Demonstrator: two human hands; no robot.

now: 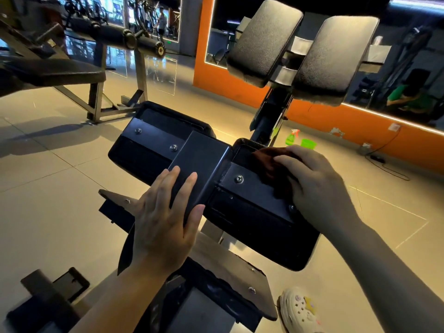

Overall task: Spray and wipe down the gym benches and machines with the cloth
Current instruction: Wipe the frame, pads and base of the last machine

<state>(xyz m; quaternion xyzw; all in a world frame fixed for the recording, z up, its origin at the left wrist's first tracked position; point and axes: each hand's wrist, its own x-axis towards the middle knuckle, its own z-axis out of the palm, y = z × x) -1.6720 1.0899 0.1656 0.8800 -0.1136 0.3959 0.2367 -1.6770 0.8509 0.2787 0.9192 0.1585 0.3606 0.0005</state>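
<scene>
The right hand (314, 186) hides most of the cloth (269, 164).

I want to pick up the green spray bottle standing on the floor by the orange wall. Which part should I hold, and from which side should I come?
Grip the narrow neck just under the trigger head of the spray bottle, reaching down from above. It stands upright on the floor with the head on top, and a green cup stands close to its right, so coming from above or from the left looks easiest.

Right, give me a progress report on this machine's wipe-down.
Done: nothing shows as finished. In hand: the right hand presses the cloth on the black pad; the left hand rests flat on the centre bracket. Left: upper pads, neighbouring bench. Spray bottle sits on the floor.
</scene>
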